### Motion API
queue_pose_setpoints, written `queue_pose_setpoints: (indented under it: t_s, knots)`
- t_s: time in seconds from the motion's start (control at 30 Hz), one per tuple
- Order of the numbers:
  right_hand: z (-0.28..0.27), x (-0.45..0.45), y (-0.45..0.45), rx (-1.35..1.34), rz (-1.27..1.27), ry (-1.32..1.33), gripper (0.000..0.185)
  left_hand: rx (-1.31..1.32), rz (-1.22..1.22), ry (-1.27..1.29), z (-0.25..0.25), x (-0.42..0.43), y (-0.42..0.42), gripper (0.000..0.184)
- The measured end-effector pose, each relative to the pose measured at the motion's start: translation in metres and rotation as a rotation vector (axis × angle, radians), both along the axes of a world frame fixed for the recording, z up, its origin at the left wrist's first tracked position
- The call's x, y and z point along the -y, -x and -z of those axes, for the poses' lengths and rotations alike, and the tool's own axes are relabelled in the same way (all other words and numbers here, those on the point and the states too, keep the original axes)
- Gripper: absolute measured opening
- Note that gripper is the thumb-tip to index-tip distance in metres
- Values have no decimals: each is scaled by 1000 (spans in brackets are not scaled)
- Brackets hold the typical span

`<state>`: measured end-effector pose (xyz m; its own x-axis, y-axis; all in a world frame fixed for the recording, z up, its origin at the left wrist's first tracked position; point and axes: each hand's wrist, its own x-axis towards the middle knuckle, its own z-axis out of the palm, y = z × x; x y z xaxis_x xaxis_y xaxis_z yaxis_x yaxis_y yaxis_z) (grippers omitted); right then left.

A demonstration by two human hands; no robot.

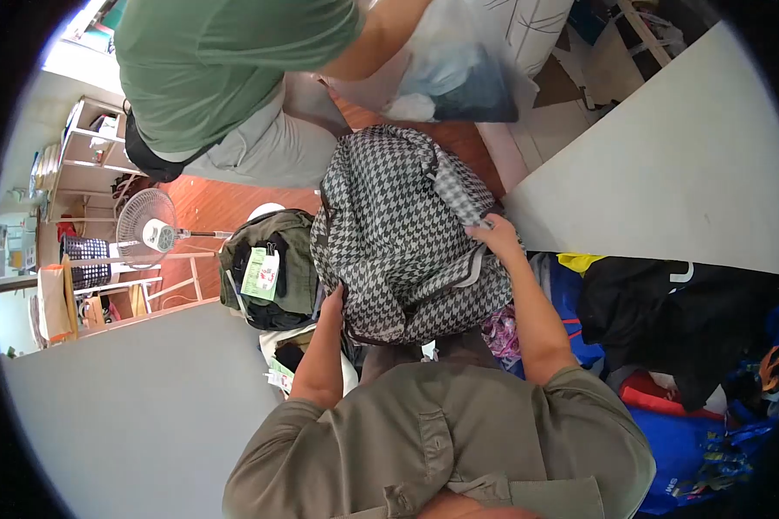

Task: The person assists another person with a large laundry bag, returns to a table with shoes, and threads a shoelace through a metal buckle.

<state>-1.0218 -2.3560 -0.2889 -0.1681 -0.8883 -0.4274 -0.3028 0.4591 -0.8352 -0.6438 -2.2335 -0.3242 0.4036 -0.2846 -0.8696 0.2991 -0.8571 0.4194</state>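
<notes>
A large black-and-white houndstooth bag (389,225) stands bulging in front of my body. On its lower left side, my left hand (333,298) presses against the fabric, its fingers partly hidden by the bag. My right hand (493,232) is closed on the bag's edge at the upper right, beside a strap (459,195) of the same pattern. An olive green backpack (294,259) with a pale green tag (261,273) is just left of the houndstooth bag.
Across from me a person in a green shirt (225,69) holds a clear plastic bag (459,78). A fan (147,227) stands at the left. White panels (666,164) flank both sides. Dark clothes (658,311) and a blue bag (679,450) lie at the right.
</notes>
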Motion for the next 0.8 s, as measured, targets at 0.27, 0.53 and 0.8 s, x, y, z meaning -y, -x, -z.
queue_pose_setpoints:
  t_s: [0.27,0.53,0.8]
  knots:
    - [-2,-20,19,-365,-215,61,40,-80,-121,119,5,-9,2,48]
    - [4,-25,16,-370,-136,206,25,-11,-76,245,-22,5,16,40]
    - [-23,2,14,-485,-292,194,42,125,-60,172,12,4,4,48]
